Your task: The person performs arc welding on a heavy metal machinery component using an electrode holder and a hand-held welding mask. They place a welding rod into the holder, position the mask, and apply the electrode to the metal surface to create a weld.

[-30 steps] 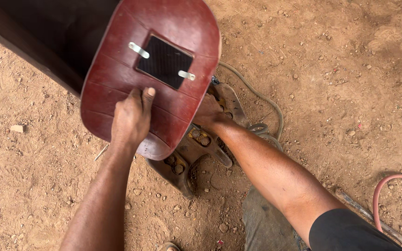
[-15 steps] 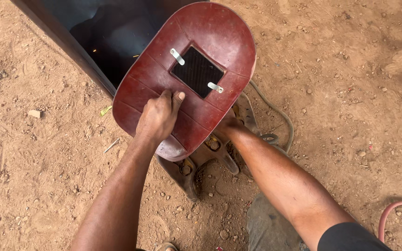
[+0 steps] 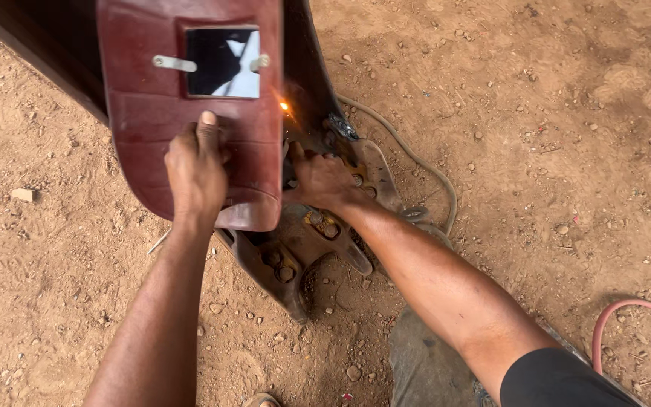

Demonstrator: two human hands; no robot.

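Welding shield [image 3: 190, 113] now nearer; spark [image 3: 285, 106] over dirt ground [image 3: 551, 151].

Daylight fell on bare reddish dirt [image 3: 551, 113], pebbled and scuffed; a pink hose [image 3: 627, 316] curved in near its lower right corner.

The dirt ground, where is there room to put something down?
Bare dirt ground lies right of the grey cable, above the red hose. More lies left of the left hand, below the red shield. It is crowded around the right hand and the rusty metal part, near the spark.
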